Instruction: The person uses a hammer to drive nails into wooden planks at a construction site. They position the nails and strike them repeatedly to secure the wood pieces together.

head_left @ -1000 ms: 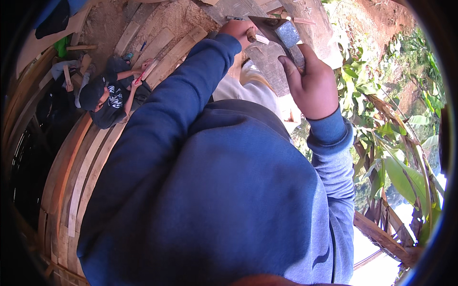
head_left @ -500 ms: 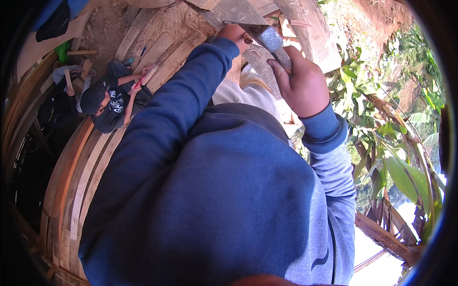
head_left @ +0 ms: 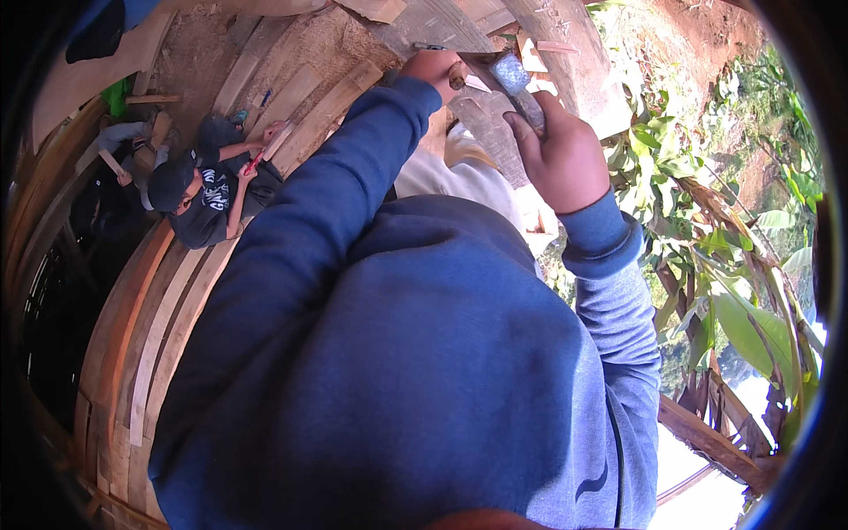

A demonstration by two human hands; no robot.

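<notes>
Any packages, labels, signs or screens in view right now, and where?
No packages, signs or screens show.
Only printed thing: white graphic on the black shirt of a person crouched at left among wooden planks; too small to make out.
Right hand holds a hammer; no label visible on it.

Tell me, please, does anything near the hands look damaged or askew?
Only slightly. Pale wood chips lie loose on the beam by the hammer in the right hand; the left hand pinches something small there.
</notes>
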